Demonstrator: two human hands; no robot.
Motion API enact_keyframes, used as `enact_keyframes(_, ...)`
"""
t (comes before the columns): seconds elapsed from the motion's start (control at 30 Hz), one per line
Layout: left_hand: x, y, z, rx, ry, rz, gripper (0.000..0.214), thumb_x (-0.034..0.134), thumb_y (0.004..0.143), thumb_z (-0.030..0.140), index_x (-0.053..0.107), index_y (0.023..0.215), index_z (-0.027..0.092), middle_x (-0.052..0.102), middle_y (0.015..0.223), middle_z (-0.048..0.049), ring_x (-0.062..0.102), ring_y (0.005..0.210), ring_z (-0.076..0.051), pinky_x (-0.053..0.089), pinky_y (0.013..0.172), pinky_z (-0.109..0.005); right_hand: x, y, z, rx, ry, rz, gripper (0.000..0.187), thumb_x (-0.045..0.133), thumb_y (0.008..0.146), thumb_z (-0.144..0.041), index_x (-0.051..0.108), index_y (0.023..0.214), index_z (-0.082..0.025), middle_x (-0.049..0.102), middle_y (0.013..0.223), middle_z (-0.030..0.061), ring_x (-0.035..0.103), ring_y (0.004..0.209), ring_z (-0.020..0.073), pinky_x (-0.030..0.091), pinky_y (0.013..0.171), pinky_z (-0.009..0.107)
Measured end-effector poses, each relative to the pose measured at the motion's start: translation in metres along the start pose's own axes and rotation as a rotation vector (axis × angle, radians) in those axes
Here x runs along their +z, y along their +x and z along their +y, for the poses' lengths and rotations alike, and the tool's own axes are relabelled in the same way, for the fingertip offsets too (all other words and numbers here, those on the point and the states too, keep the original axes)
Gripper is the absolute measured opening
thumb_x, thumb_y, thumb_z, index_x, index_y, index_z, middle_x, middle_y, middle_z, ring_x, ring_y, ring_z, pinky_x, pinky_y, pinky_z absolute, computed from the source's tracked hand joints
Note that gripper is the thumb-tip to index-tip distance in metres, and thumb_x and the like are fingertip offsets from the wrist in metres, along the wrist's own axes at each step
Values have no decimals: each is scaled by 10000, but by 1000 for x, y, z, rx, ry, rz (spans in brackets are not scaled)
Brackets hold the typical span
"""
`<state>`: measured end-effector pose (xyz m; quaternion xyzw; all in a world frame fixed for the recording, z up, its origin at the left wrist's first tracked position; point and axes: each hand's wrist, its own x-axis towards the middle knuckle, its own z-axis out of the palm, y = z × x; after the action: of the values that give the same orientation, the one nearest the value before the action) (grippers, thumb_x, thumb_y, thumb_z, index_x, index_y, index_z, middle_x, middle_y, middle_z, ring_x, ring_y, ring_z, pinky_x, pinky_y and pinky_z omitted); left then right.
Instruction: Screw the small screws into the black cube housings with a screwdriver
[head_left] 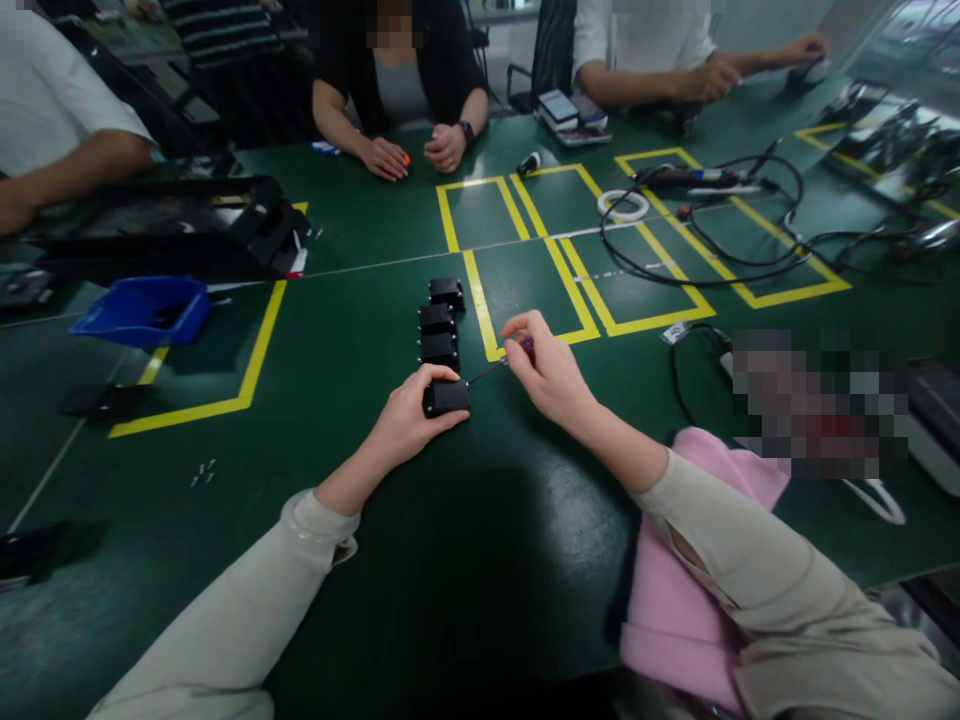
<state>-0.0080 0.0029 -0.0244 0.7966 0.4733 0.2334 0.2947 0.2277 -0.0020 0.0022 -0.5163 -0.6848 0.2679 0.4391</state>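
My left hand (411,418) grips a small black box (448,397) on the green table, with the thumb along its near side and the fingers over its far side. My right hand (546,362) is closed round the handle of a screwdriver (489,373). The thin shaft points left, and its tip meets the right end of the box, near a corner. Beyond the held box, several similar black boxes (438,349) stand in a row leading away from me, with small light spots at their corners.
Loose screws (202,472) lie at left, below a blue bin (146,312) and a black tray (180,225). Yellow tape (487,310) marks rectangles. Cables (705,270) and a white ring (622,205) lie at right. Pink cloth (675,600) is under my right forearm. Co-workers sit opposite.
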Motion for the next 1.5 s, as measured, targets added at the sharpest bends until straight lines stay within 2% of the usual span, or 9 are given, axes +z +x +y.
enact_keyframes(0.1, 0, -1, -1, 27, -3, -18, 403, 764, 818, 373, 575, 1140, 222, 666, 1152, -52, 642, 1076, -261, 483, 953, -398, 0, -2, 1, -16, 6, 6, 198, 503, 972, -404, 497, 880, -229, 533, 687, -37, 504, 602, 120, 346, 632, 273)
enact_keyframes(0.27, 1, -2, -3, 57, -10, -30, 398, 770, 827, 349, 572, 1148, 222, 663, 1156, -51, 635, 1051, -253, 474, 925, -388, -1, -6, 1, -71, 13, 60, 69, 496, 958, -277, 516, 989, -219, 602, 781, -15, 559, 658, 119, 397, 653, 264)
enact_keyframes(0.43, 0, -3, -3, 62, -33, -47, 396, 773, 829, 347, 569, 1146, 227, 661, 1160, -51, 632, 1066, -258, 473, 930, -394, -4, -8, -1, -81, -2, 25, 192, 547, 971, -373, 516, 853, -227, 549, 677, -37, 510, 587, 109, 370, 595, 257)
enact_keyframes(0.6, -1, -2, -2, 61, -32, -54, 394, 770, 831, 341, 566, 1150, 233, 658, 1168, -50, 632, 1080, -260, 480, 935, -396, -4, -10, -3, -127, 2, 54, 64, 515, 973, -273, 540, 975, -214, 609, 789, -11, 554, 645, 110, 402, 632, 260)
enact_keyframes(0.8, -2, -3, -2, 68, -24, -61, 393, 770, 830, 350, 570, 1148, 235, 659, 1161, -48, 631, 1079, -260, 481, 933, -395, -5, -11, -4, -115, -5, 19, 181, 532, 993, -349, 517, 859, -229, 544, 673, -45, 481, 548, 92, 359, 566, 255)
enact_keyframes(1.03, -1, -1, -3, 67, -36, -33, 387, 764, 838, 334, 567, 1154, 228, 653, 1157, -47, 623, 1070, -251, 472, 922, -380, -4, -9, 1, -99, 9, 31, 71, 539, 987, -293, 524, 989, -223, 566, 773, -31, 501, 556, 89, 396, 574, 261)
enact_keyframes(1.17, -1, 0, -2, 56, -46, -23, 383, 766, 824, 330, 568, 1136, 228, 659, 1156, -50, 625, 1074, -257, 471, 938, -389, -4, -7, 4, -84, 23, 29, 166, 553, 988, -342, 506, 870, -235, 506, 645, -62, 465, 505, 88, 367, 544, 263)
enact_keyframes(1.37, -1, -1, -3, 43, -38, -20, 393, 770, 824, 338, 573, 1147, 233, 657, 1151, -47, 629, 1055, -254, 476, 922, -387, -5, -7, 6, -75, 36, 15, 59, 530, 985, -287, 529, 992, -228, 551, 723, -45, 508, 554, 94, 388, 570, 264)
enact_keyframes(1.5, 0, -1, -3, 43, -36, -16, 392, 767, 828, 336, 571, 1152, 235, 654, 1159, -45, 625, 1069, -255, 470, 927, -384, -6, -6, 5, -65, 38, -5, 168, 538, 994, -353, 517, 879, -233, 478, 596, -74, 458, 491, 93, 352, 541, 271)
